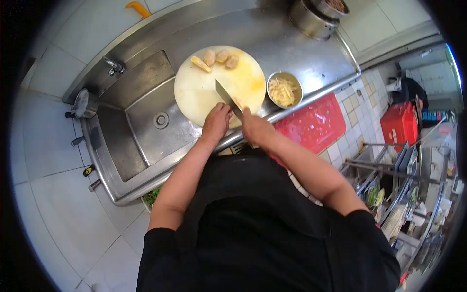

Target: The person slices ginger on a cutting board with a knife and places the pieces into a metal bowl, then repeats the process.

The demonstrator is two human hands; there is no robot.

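My right hand (256, 127) is wrapped round the handle of a kitchen knife (226, 95), its blade slanting up and left over the round white cutting board (192, 97). Close against the blade, the fingers of my left hand (217, 120) are curled at the board's near edge; what they hold, if anything, is hidden. A pale sliver (238, 102) shows just right of the blade. Several peeled, pale root-like pieces (222, 56) lie at the board's far side, beside a longer yellowish piece (201, 64). To the right, a metal bowl (300, 93) contains pale yellow strips (283, 92).
The board overlaps a steel sink (141, 112) with a tap (114, 66). Metal pots (314, 24) stand at the counter's far right. Below its front edge lies a red plastic surface (316, 121). A loaded rack (404, 185) and another person (413, 92) are at right.
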